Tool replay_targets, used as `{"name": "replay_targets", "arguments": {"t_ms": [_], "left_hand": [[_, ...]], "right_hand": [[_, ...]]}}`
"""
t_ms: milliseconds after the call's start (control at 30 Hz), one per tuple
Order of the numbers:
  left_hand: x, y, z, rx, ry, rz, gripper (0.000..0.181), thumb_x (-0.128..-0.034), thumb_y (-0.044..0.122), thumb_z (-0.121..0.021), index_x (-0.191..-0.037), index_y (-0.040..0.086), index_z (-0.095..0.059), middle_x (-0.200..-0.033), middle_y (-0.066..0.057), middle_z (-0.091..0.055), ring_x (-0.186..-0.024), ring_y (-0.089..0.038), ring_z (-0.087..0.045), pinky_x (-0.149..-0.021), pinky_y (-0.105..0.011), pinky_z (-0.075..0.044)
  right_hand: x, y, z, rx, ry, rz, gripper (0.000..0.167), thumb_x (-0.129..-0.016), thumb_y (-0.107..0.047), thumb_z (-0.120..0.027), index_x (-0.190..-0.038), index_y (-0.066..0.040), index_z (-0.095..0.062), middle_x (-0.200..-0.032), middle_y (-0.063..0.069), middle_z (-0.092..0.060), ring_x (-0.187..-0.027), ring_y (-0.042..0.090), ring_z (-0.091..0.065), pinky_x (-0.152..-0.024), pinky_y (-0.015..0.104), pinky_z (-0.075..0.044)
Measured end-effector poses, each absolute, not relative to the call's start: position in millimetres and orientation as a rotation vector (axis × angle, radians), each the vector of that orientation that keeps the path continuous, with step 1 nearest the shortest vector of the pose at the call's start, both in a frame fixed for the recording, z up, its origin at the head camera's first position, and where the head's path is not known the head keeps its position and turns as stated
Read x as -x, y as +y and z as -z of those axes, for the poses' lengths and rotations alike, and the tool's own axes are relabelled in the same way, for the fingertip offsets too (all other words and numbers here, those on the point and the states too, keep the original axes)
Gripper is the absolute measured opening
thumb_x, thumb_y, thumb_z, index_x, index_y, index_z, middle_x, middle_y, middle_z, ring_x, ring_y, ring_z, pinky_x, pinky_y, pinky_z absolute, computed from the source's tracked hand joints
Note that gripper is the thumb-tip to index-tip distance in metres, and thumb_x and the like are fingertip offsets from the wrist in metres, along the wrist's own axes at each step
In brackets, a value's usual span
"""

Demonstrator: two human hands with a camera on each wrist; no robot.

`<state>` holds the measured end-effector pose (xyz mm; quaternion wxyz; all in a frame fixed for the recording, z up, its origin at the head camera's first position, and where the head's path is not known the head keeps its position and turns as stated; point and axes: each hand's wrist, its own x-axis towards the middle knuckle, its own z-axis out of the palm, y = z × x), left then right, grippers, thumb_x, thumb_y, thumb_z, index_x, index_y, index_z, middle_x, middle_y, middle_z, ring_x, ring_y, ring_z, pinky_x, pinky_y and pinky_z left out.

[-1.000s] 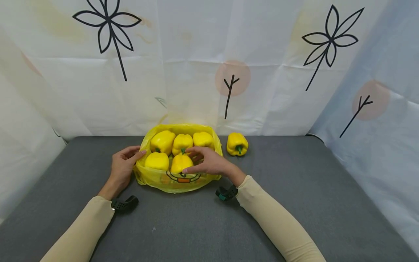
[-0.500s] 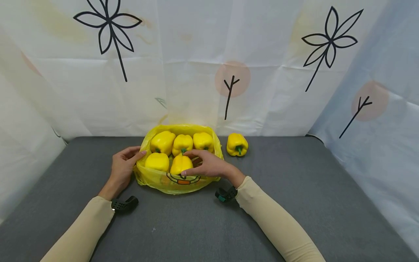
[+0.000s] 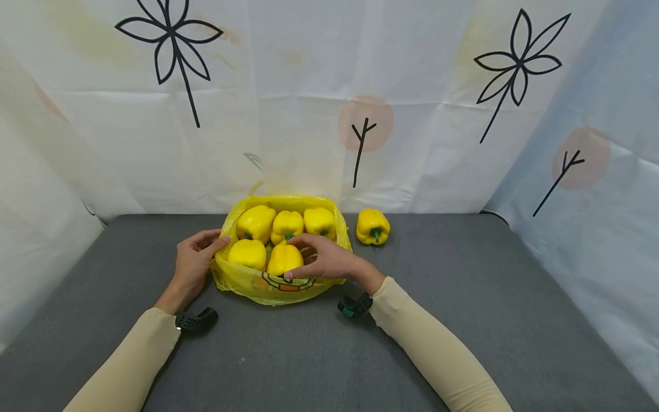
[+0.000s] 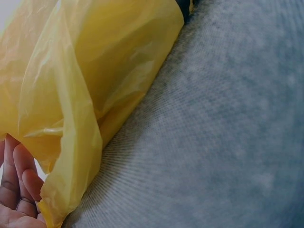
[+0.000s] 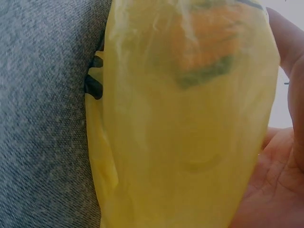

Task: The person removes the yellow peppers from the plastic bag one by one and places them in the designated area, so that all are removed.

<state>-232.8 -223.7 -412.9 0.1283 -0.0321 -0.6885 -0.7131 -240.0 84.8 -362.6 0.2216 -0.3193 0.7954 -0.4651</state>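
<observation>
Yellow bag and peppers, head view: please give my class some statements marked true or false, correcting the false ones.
1. Five peppers show inside the yellow bag. True.
2. Everything yellow is in the bag. False: a lone pepper lies outside, to its right in the picture.
3. The left hand touches the bag's side. True.
4. Both wrists are bare. False: a dark band shows at each.
5. The right hand reaches over the bag's opening. True.
</observation>
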Motion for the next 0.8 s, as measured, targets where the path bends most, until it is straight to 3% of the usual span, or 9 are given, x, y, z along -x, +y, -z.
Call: {"name": "replay_targets", "arguments": {"t_ms": [467, 800], "left_hand": [[232.4, -224.3, 413.7, 0.086, -2.021, 2.05, 0.032, -0.0933, 0.016, -0.077, -0.117, -0.005, -0.071, -0.093, 0.0, -0.072, -0.078, -0.009, -0.065, -0.067, -0.018, -0.055], [232.3, -223.7, 413.0, 0.098, -2.031, 2.037, 0.029, -0.0949, 0.013, -0.074, -0.117, -0.006, -0.071, -0.09, 0.005, -0.07, -0.077, -0.009, -0.064, -0.066, -0.018, -0.055]], "right_hand": [[237.1, 81.4, 363.0, 0.903, 2.234, 1.309, 0.07, -0.089, -0.016, -0.08, -0.149, -0.002, -0.045, -0.143, 0.013, -0.051, -0.121, 0.029, -0.058, -0.095, 0.032, -0.053], [236.5, 84.8, 357.7, 0.861, 2.305, 1.356, 0.071, -0.086, -0.018, -0.083, -0.147, -0.004, -0.049, -0.141, 0.011, -0.053, -0.122, 0.028, -0.057, -0.094, 0.033, -0.054]]}}
